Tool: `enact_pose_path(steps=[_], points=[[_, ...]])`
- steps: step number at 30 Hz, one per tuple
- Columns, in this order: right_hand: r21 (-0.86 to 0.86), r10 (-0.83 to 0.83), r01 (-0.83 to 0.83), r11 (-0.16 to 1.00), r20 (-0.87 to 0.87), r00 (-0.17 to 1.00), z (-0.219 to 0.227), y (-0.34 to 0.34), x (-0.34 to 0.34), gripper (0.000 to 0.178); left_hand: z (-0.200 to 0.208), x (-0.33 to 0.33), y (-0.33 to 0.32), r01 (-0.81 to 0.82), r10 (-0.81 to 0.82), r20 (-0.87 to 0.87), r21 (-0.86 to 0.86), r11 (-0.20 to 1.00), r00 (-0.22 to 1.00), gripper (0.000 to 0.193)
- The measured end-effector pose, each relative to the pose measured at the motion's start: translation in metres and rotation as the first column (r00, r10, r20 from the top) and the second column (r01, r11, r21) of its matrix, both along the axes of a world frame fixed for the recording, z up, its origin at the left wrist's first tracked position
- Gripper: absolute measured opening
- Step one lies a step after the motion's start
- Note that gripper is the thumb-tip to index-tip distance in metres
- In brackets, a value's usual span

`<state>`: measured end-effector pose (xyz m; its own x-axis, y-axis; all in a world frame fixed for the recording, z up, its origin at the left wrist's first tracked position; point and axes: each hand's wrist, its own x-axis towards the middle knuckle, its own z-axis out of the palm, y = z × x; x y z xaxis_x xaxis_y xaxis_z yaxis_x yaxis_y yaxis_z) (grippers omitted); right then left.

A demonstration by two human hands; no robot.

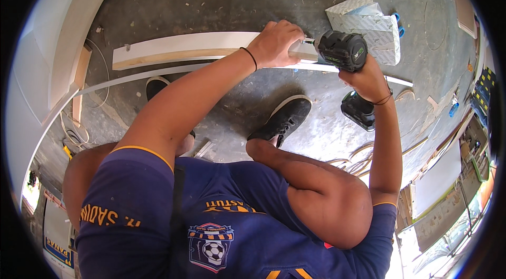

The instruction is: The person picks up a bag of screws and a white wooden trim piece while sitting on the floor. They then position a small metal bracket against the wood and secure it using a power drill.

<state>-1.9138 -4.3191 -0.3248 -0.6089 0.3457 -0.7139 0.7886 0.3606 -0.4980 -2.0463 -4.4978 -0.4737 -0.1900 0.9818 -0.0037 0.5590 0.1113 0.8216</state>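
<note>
My right hand [365, 79] is closed round the handle of a black cordless drill [341, 49], whose battery base [359, 110] hangs below the wrist. The drill lies sideways, its bit pointing left at the right end of a long white board [184, 44] with a bare wood edge. At that same end my left hand [275, 44] grips the board, thumb and fingers on either side, close to the bit. Whether a screw sits at the bit's tip is too small to tell. A thin white strip [174, 70] runs just nearer to me than the board.
Beyond the drill lies a folded patterned cardboard box [369, 26] with a blue-handled tool [399, 26] by it. My black shoe [282, 118] stands on the grey floor. White panels [63, 31] rise at the left. Cables [76, 131] and wood scraps [421, 173] lie around.
</note>
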Motion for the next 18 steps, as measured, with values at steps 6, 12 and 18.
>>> enact_pose_path(steps=[6, 12, 18], points=[[0.027, 0.05, -0.049, 0.998, -0.07, 0.996, 0.004, -0.003, -0.003, 0.029, 0.001, -0.001, -0.005, 0.042, -0.043, -0.078, -0.02, 0.999, 0.996, 0.057], [0.025, 0.064, -0.062, 0.998, -0.076, 0.995, 0.0, -0.001, 0.002, 0.027, 0.007, -0.008, -0.014, 0.136, -0.146, -0.259, -0.055, 0.989, 0.955, 0.055], [0.02, 0.051, -0.05, 0.999, -0.053, 0.997, 0.0, -0.001, 0.002, 0.027, 0.011, -0.009, -0.015, 0.188, -0.21, -0.327, -0.099, 0.977, 0.921, 0.056]])
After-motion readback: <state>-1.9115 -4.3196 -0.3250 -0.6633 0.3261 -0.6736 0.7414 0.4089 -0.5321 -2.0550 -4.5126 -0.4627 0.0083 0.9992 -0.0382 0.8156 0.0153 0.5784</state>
